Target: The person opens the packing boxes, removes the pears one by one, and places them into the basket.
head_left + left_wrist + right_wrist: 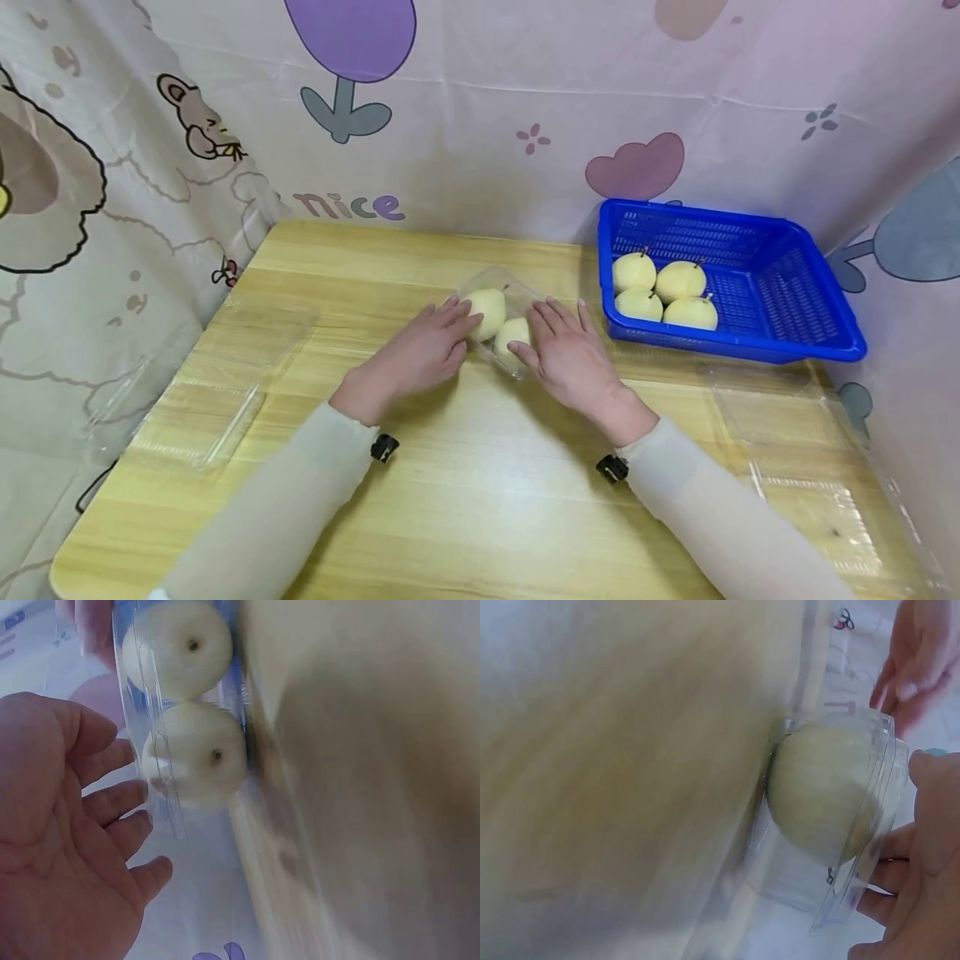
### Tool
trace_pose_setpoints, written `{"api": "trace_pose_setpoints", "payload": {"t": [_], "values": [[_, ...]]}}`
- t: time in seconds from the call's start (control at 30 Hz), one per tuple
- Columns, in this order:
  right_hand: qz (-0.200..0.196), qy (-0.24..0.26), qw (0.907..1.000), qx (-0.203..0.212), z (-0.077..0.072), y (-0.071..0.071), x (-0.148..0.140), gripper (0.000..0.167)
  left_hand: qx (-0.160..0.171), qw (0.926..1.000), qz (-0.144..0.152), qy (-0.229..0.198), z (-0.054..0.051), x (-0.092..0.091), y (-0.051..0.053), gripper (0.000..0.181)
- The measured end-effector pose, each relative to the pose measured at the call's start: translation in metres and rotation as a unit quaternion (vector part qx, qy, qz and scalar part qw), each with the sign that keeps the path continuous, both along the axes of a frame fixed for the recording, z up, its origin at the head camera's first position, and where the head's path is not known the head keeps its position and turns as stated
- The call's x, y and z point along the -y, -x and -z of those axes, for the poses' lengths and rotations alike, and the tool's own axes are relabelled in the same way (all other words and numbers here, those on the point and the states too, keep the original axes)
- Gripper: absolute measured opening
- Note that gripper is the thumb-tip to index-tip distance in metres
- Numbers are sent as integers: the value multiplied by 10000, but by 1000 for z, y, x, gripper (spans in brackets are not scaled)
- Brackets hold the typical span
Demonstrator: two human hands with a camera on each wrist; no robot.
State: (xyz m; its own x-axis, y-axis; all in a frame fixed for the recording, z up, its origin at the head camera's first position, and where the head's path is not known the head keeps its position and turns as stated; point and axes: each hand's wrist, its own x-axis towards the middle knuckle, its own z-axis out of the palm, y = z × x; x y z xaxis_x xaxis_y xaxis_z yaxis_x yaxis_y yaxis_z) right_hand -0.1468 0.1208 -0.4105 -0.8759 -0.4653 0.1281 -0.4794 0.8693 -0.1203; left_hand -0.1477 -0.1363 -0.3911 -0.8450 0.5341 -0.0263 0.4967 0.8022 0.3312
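A clear plastic box (517, 292) with two pale yellow pears inside, a rear pear (487, 312) and a front pear (513, 342), stands on the wooden table between both hands. On its left side, my left hand (423, 346) touches the box with loosely bent, spread fingers. Extended fingers of my right hand (573, 358) rest along the opposite side, the thumb reaching over the front pear. In the right wrist view that thumb and the fingers (877, 904) lie by the box's rim (885, 772). Whether the lid is fastened cannot be made out.
A blue basket (750, 343) with several pears (681, 282) stands at the back right. Unfolded clear plastic boxes lie at the table's left side (198, 417) and right side (813, 500). A patterned curtain (480, 150) hangs behind the table.
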Motion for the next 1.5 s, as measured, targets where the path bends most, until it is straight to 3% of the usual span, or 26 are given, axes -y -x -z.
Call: {"api": "trace_pose_setpoints", "payload": {"t": [0.27,0.53,0.83,0.93,1.1,1.33,1.5], "values": [[99,153,9996,196,-6,10,-4,76,-212,9997,41,108,7,-18,-31,56],[124,322,9984,454,-2,8,-5,77,-775,9967,84,245,8,-30,-48,55],[-141,252,9991,306,4,4,-9,76,-1073,9941,127,-1,5,-28,-43,56],[-243,306,9988,311,7,1,-9,76,-950,9954,121,19,5,-26,-38,65],[-211,570,9977,292,11,-5,-9,79,-474,9988,107,117,9,-25,-33,76],[-84,695,9975,102,14,-12,-9,81,-411,9990,46,164,13,-24,-41,76],[-141,755,9967,247,14,-17,-7,80,-391,9992,-67,18,16,-21,-49,78]]}}
